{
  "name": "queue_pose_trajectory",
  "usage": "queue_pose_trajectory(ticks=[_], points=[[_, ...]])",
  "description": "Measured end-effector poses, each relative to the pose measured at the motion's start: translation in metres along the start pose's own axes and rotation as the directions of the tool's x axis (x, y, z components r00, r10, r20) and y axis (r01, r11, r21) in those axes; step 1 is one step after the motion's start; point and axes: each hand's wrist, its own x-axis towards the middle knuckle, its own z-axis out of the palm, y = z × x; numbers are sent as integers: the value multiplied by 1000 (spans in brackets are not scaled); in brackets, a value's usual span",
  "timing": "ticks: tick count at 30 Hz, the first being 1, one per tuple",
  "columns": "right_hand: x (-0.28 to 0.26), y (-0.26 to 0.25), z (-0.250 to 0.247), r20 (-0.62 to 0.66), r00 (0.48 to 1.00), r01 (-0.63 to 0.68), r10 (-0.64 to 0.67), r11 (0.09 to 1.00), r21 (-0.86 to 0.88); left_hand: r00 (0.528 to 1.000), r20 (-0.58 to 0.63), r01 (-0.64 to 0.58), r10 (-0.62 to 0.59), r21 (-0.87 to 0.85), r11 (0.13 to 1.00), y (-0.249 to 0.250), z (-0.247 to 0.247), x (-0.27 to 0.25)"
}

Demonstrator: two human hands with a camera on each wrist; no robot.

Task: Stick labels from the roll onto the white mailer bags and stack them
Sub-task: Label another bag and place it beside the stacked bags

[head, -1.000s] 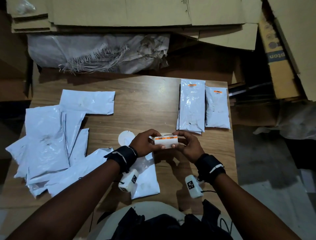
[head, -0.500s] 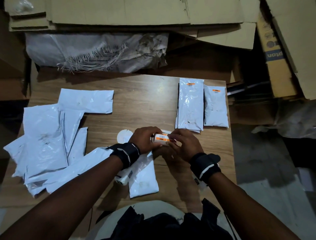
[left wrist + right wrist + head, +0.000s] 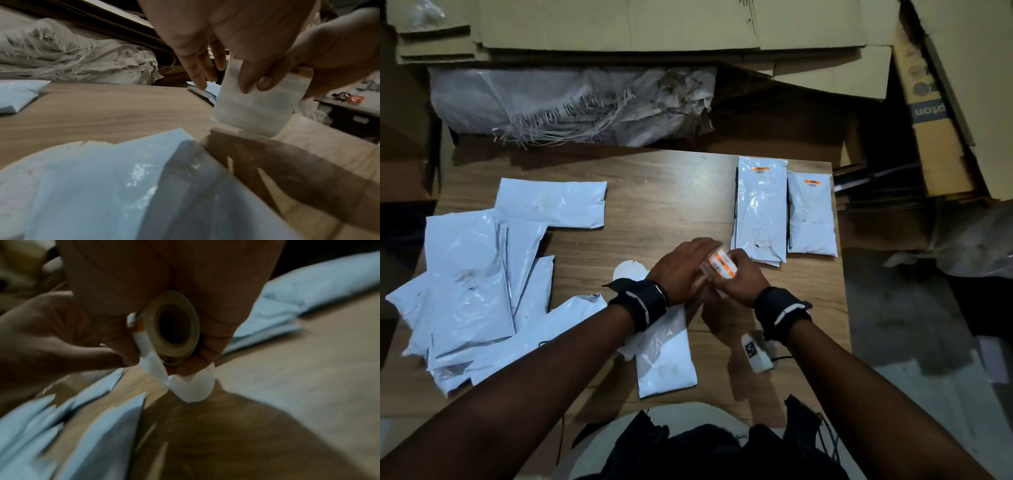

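Both hands meet over the table's middle on a small label roll (image 3: 721, 266) with orange-banded labels. My right hand (image 3: 743, 284) grips the roll; its brown cardboard core (image 3: 172, 327) faces the right wrist camera. My left hand (image 3: 685, 270) pinches the roll's outer strip at an orange label. A white liner tail (image 3: 191, 386) hangs below the roll, and the strip's plain back (image 3: 255, 107) shows in the left wrist view. One white mailer bag (image 3: 664, 356) lies under my left wrist. Two labelled stacks, a tall one (image 3: 760, 209) and a shorter one (image 3: 811, 212), lie at the far right.
A loose pile of unlabelled white mailer bags (image 3: 465, 281) covers the table's left side. A white paper disc (image 3: 626, 274) lies by my left wrist. Beyond the wooden table (image 3: 654, 192) are a woven sack (image 3: 571, 102) and flattened cardboard (image 3: 619, 24). The table's right edge is close to the stacks.
Both hands have come down toward the table with the roll, which has turned from facing me flat to tilted. My left hand now covers more of it.
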Motion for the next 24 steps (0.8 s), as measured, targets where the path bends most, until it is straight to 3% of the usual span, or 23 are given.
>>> queue_pose_trajectory(ticks=[2, 4, 10, 12, 17, 20, 24], points=[[3, 0, 6, -65, 996, -51, 67, 972, 228, 1000, 2, 22, -22, 2, 1000, 0, -1, 1], [3, -4, 8, -56, 997, -27, 54, 914, 405, 998, 63, -7, 4, 52, 999, -2, -2, 4], [15, -24, 14, 2, 994, 85, -107, 805, 587, 999, 25, 42, -47, 162, 986, -6, -12, 21], [23, -28, 14, -34, 997, 72, -64, 834, 546, 999, 39, 9, -20, 260, 966, -9, -23, 30], [39, -35, 12, -259, 966, 103, -17, 942, 320, 996, 79, -5, -31, 415, 910, -25, -37, 49], [46, -38, 14, -347, 935, 141, -70, 972, 186, 994, 94, 8, -54, 437, 900, -21, -36, 57], [57, -34, 17, -365, 929, 107, -60, 988, 112, 991, 110, 27, -82, 428, 903, -20, -36, 67]])
